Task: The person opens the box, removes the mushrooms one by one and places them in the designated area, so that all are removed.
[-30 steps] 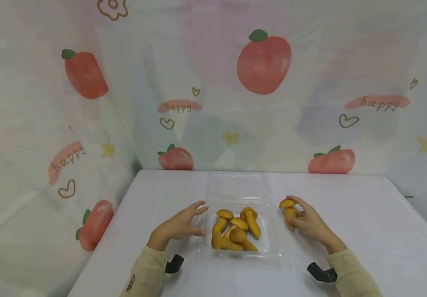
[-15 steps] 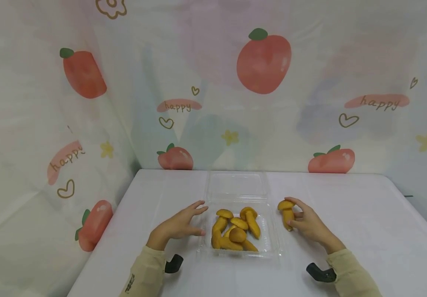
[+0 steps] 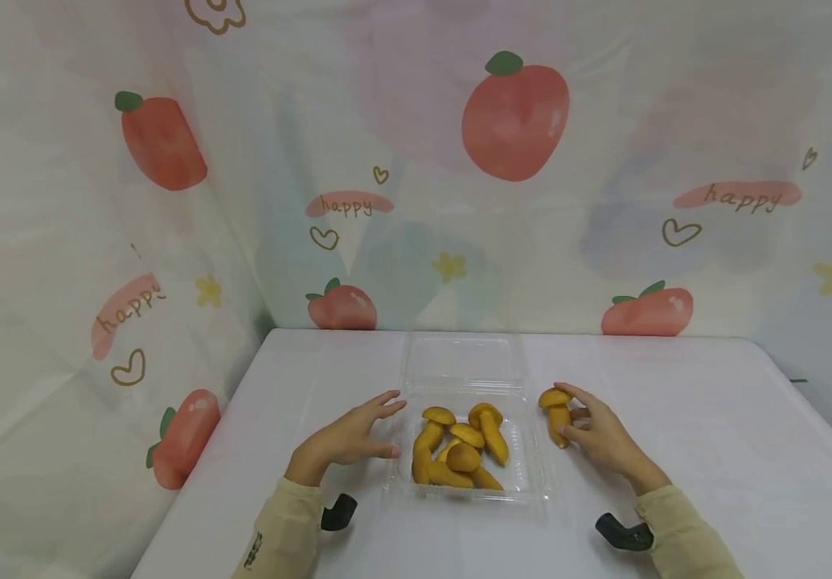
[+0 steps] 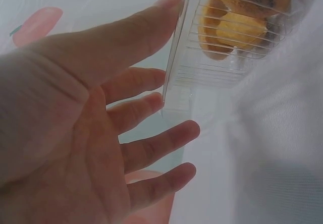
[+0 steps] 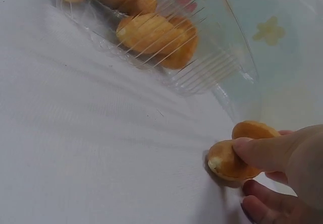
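Note:
A clear plastic box (image 3: 524, 474) holds several yellow-brown mushrooms (image 3: 463, 458). My left hand (image 3: 343, 438) is at the box's left side, fingers spread and relaxed; in the left wrist view the thumb and two fingertips of the hand (image 4: 101, 113) touch or nearly touch the box's rim (image 4: 176, 47). To the right of the box, my right hand (image 3: 604, 434) pinches one mushroom (image 3: 558, 418) between thumb and fingers, its cap toward the back. The right wrist view shows the thumb of this hand (image 5: 287, 168) on the mushroom's stem (image 5: 224, 161), low over the table.
The box's clear lid (image 3: 463, 362) lies folded back behind it. A white cloth covers the table (image 3: 712, 418). A printed curtain (image 3: 416, 161) stands along the back and left. A black curved piece sits by each wrist, the left one (image 3: 339, 513) and the right one (image 3: 624, 532).
My right hand has shifted slightly left with the mushroom, closer to the box's right side. The left hand and the mushrooms in the box have stayed in place.

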Demonstrator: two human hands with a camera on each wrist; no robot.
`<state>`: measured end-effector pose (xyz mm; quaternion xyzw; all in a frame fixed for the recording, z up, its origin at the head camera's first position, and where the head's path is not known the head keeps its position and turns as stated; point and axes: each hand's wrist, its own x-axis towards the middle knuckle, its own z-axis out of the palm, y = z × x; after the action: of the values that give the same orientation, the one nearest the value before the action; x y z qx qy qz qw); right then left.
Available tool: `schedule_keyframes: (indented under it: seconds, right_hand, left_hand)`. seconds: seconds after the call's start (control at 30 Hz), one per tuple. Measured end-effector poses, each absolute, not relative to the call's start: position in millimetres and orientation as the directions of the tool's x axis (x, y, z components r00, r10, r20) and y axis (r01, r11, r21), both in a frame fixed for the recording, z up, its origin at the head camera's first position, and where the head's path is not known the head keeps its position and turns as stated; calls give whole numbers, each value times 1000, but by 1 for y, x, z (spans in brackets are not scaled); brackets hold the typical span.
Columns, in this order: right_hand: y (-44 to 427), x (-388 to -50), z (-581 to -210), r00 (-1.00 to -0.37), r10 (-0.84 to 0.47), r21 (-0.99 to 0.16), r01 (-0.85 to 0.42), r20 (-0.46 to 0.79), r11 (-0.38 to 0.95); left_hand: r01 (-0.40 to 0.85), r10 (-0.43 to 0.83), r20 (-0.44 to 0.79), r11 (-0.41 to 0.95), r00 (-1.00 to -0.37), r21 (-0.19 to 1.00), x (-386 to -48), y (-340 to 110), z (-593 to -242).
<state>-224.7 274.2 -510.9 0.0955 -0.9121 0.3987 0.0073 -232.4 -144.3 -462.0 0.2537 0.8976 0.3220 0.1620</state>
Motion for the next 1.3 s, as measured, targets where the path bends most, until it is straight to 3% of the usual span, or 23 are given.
schedule_keyframes:
  seconds: [0.67,1.3]
  right_hand:
    - [275,-228,-510,-983,-182,-714,-144,23,685]
    - [277,-225,-508,-980,-196,-702,-172,48,691]
  left_hand:
    - [356,561,-124,665,-819,657,-233,-144,-460]
    - [326,525,-130,684,-841,652,-230,-141,-459]
